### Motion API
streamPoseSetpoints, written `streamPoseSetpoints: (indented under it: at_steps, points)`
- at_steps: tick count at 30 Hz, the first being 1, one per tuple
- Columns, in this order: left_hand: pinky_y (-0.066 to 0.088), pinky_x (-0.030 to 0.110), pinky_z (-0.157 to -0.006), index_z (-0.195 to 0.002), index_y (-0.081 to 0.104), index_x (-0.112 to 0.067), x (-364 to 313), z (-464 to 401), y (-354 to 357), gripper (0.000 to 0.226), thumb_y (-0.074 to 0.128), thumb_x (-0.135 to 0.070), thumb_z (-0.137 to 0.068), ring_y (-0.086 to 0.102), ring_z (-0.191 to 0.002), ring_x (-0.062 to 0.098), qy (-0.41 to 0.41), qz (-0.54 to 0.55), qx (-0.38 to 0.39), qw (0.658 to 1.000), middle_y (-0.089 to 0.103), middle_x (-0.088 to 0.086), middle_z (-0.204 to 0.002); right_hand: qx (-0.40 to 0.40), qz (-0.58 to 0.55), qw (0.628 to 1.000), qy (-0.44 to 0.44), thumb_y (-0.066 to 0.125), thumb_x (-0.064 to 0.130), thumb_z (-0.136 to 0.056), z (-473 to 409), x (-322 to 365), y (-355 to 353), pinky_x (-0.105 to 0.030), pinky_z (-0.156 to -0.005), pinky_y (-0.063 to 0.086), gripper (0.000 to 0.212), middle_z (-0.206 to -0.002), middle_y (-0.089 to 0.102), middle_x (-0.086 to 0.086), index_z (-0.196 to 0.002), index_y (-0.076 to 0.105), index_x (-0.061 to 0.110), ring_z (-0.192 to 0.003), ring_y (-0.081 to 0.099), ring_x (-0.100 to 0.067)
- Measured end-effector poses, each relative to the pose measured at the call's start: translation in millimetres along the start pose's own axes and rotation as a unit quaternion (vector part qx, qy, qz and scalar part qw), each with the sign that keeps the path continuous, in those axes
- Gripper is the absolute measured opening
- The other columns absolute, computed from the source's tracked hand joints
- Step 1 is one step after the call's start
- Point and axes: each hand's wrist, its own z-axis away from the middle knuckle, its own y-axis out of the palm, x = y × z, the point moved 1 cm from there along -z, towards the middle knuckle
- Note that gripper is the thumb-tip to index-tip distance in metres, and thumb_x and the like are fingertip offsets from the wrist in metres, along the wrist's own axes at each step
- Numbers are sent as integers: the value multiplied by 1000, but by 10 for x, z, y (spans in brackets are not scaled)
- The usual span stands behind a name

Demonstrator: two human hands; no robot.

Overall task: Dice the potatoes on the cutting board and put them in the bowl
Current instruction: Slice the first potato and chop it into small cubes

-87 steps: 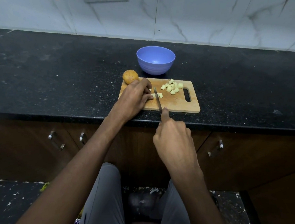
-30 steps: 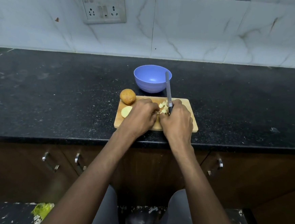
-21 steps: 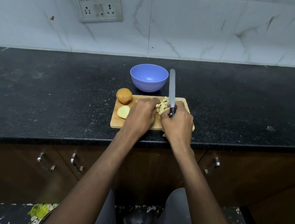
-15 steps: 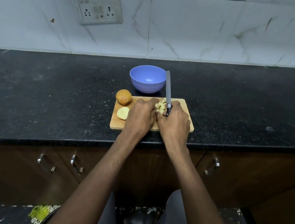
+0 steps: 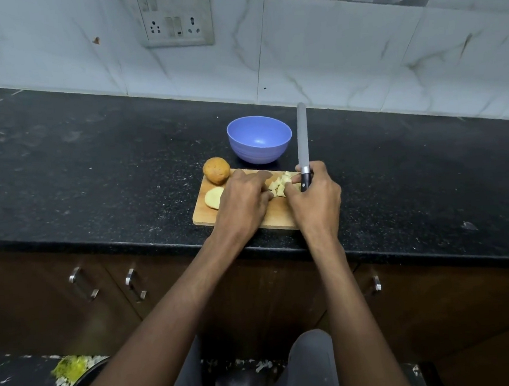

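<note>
- One black speckled bench point(image 5: 94, 181), carrying every item listed below, under a marbled tile wall.
- One wooden cutting board point(image 5: 206, 215) at the bench's near edge, partly covered by both hands.
- One blue bowl point(image 5: 259, 139), just beyond the board, upright; nothing visible inside.
- Left hand point(image 5: 242, 203): fingers curled down at the left side of the dice pile, cupping against it; whether pieces are actually held cannot be told.
- Right hand point(image 5: 316, 200): clenched round the knife point(image 5: 302, 134) handle, blade pointing up and away, while its fingers crowd the pile from the right.
- One whole potato point(image 5: 216, 170), unpeeled, at the board's far-left corner; firm, round, liable to roll; best halved for a flat face before slicing.
- One peeled potato slab point(image 5: 214, 197), flat on the board's left side; probably wet and slippery.
- One pile of diced potatoes point(image 5: 281, 184), between the hands; light, loose, stiff, likely slick with starch; best scooped from both sides, since single cubes will scatter.
</note>
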Motion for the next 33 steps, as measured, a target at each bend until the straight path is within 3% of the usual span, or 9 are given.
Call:
streamPoseSetpoints:
  at_steps: [7,12,15,18,21,25,29,33]
  points:
    - [47,33,-84,-115,73,-9,169,87,-212,25,73,-7,-90,54,-98,20,-28,14,-68,997,75,3,-98,34,45,997,-59,78,21,-91,-18,-22,144,-33,-71,48,31,-95,69,8,-114,57,23,-85,63,-15]
    - [38,22,-80,-113,74,-9,348,151,-405,20,68,-9,-94,50,-95,16,-46,1,-85,995,74,3,-103,18,-35,998,-54,85,16,-85,-53,-45,54,-33,-86,54,38,-100,70,10,-113,60,23,-94,67,-14]
    - [44,33,-82,-110,75,-11,458,156,-446,19,69,-9,-92,50,-93,20,-55,-7,-89,994,73,1,-100,14,-75,996,-55,81,11,-87,-54,-8,-11,-31,-90,53,33,-99,71,10,-113,63,20,-94,67,-11]
    - [43,43,-89,-111,75,-13,472,142,-416,21,73,-16,-91,51,-99,25,-57,-18,-62,996,72,0,-103,8,-103,993,-52,75,12,-91,-19,22,12,-39,-83,58,23,-89,69,11,-110,64,20,-84,67,-12]
    - [32,39,-88,-113,74,-16,375,72,-342,30,75,-33,-89,49,-106,27,-48,-47,-20,998,70,1,-109,19,-123,991,-48,69,19,-94,85,11,133,-52,-64,58,11,-76,62,10,-104,65,22,-69,65,-22]
    - [32,43,-88,-111,75,-14,229,-73,-220,41,71,-48,-88,52,-111,30,-31,-153,45,987,69,6,-111,52,-135,989,-35,68,24,-93,158,-58,244,-53,-64,58,8,-75,66,5,-97,62,24,-65,65,-28]
    - [34,43,-88,-99,76,-12,184,-120,-196,25,65,-33,-92,56,-102,32,-31,-203,43,978,70,10,-102,62,-159,985,-20,70,18,-95,151,-103,197,-38,-54,57,13,-76,68,3,-106,66,22,-49,62,-19]
    - [43,44,-78,-85,71,-5,136,-69,-220,15,64,-17,-89,62,-84,36,-51,-208,51,975,71,14,-90,83,-170,982,-15,70,15,-96,162,-98,177,-26,-43,49,15,-79,68,-2,-110,66,20,-41,58,-12]
